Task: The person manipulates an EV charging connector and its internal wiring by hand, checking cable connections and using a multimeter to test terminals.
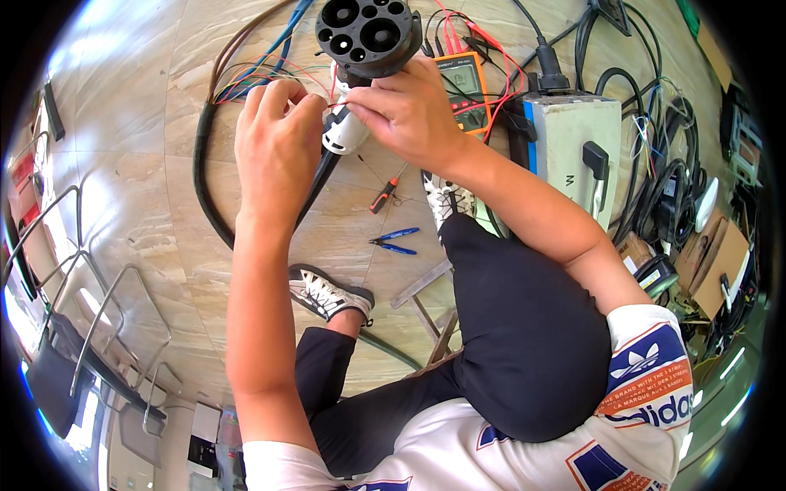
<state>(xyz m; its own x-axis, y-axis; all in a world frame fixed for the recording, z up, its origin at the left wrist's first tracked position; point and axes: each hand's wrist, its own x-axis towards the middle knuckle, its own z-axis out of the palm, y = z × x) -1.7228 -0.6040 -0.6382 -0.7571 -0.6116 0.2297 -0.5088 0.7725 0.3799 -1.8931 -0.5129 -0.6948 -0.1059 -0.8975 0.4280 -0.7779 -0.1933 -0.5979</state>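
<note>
My left hand (278, 135) is closed in a pinch, and my right hand (409, 110) pinches opposite it. A thin red wire (336, 104) runs between their fingertips; its ends are hidden by the fingers. Just above and behind the wire is a black round plug (360, 22) with several holes in its face, on a white plastic body (347, 133). The right hand's fingers lie against the plug's lower side. Several thin coloured wires fan out beside the left hand from a thick black cable (201, 155).
On the tiled floor lie a red-handled screwdriver (382, 196) and blue cutters (398, 240). An orange multimeter (463, 79) with red and black leads is beyond my right hand. A grey metal box (573, 139) stands to the right, near coiled black cables (675, 192). Metal-framed chairs (102, 307) are at left.
</note>
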